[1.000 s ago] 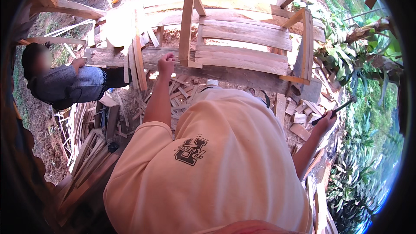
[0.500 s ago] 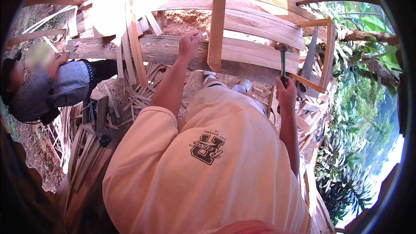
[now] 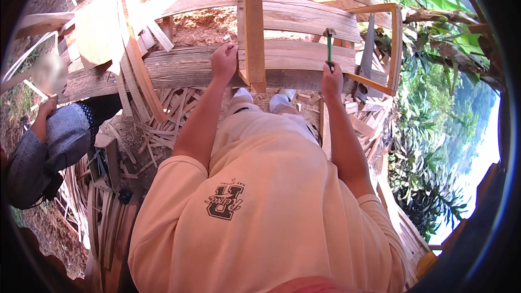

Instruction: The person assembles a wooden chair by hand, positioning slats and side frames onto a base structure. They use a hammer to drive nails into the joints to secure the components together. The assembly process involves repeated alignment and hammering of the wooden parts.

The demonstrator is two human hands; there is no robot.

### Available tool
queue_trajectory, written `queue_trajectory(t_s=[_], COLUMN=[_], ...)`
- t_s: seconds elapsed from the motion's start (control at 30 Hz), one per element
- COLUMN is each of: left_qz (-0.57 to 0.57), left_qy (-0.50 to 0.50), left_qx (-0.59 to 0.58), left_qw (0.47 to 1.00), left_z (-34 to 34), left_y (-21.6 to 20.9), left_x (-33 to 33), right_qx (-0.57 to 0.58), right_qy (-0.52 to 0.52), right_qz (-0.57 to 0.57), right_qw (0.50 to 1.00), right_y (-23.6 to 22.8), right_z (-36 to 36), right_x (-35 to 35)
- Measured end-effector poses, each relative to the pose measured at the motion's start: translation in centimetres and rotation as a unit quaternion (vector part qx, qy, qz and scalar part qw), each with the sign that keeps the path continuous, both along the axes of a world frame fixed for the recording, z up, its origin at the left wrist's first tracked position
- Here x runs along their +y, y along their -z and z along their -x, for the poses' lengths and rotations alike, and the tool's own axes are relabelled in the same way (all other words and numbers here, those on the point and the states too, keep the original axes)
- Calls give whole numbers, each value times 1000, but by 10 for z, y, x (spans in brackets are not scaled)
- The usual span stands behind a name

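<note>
My right hand (image 3: 332, 78) grips a hammer (image 3: 329, 49) by its dark grip, with the green shaft and the head pointing away from me over the plank bench (image 3: 304, 57). My left hand (image 3: 224, 62) is closed with fingers pinched together, just left of an upright wooden frame (image 3: 253, 32). Whatever the pinch holds, if anything, is too small to make out. The frame stands across the bench planks, its near end pointing toward me. Right of the hammer, a handsaw (image 3: 367, 49) lies on the bench's end beside another rectangular wooden frame (image 3: 396, 49).
Several long wood strips (image 3: 139, 59) lean over the bench's left part. Offcuts (image 3: 173, 114) litter the ground around my feet. A seated person (image 3: 68, 125) is at the left. More timber (image 3: 111, 228) is stacked lower left. Green plants (image 3: 429, 141) grow along the right.
My right hand has raised the hammer and brought it left, nearer the middle frame. My left hand remains closed beside that frame. The view has shifted, and the person at left has shifted posture.
</note>
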State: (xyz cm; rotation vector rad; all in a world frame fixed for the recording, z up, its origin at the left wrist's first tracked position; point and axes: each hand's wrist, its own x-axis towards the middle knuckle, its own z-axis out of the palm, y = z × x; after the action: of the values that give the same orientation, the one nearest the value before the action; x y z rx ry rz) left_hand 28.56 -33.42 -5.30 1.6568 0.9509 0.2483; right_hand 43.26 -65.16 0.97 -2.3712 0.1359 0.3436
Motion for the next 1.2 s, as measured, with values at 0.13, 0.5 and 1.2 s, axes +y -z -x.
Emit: queue_trajectory(t_s=[0.13,0.5,1.2], left_qz=[-32,172,7], left_qy=[26,16,32], left_qx=[41,5,91], left_qw=[998,985,995], left_z=[-4,1,-26], left_y=[13,73,-2], left_x=[1,20,-3], right_qx=[-29,110,52], right_qy=[93,292,187], right_qz=[-39,-161,49], right_qw=[994,936,980], right_y=[16,36,49], right_z=[-27,-88,-63], right_x=[-32,-80,-81])
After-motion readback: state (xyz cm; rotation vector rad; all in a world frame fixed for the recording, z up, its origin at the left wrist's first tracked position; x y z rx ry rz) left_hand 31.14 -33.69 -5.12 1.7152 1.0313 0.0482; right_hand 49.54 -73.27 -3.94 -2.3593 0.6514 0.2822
